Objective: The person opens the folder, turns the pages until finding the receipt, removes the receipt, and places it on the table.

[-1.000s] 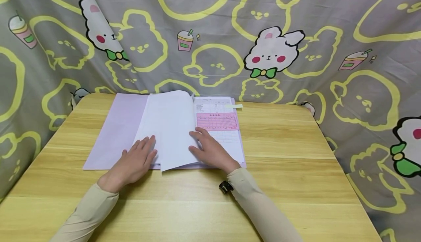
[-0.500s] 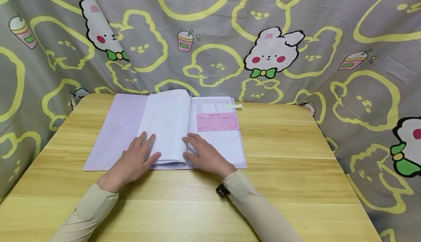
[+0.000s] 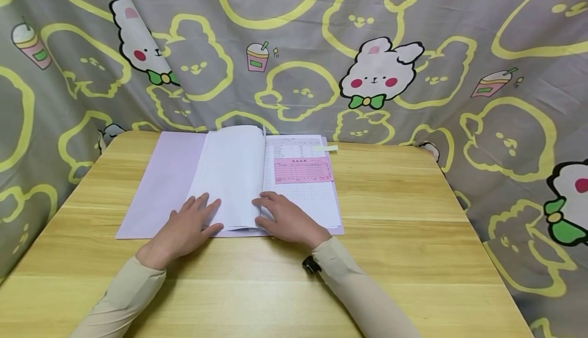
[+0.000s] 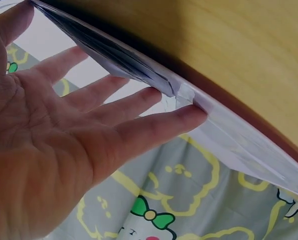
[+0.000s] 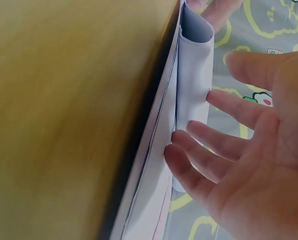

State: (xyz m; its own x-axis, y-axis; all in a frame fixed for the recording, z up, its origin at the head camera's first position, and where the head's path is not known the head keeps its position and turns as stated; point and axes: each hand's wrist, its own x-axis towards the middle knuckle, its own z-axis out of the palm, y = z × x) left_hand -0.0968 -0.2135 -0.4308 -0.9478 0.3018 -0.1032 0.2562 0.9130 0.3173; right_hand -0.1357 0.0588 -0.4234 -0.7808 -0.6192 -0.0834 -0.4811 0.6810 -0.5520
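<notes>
A light purple folder lies spread on the wooden table, holding a stack of paper. White sheets curl over to the left, their bend near the folder's middle. My left hand rests on the lower left of these sheets, fingers spread. At the bend, the fingertips of my right hand touch the rolled paper with fingers loosely extended. To the right, a printed table page shows, with a pink slip on it. In the left wrist view, fingertips meet the folder's edge.
A pale yellow-green tab sticks out from the page's upper right. The wooden table extends around the folder. Behind it hangs a grey curtain with cartoon animals. A black device sits at the right wrist.
The loose sheet under the right hand has folded over to the left, uncovering more of the printed page. The right hand moved slightly left and down; the left fingers shifted slightly.
</notes>
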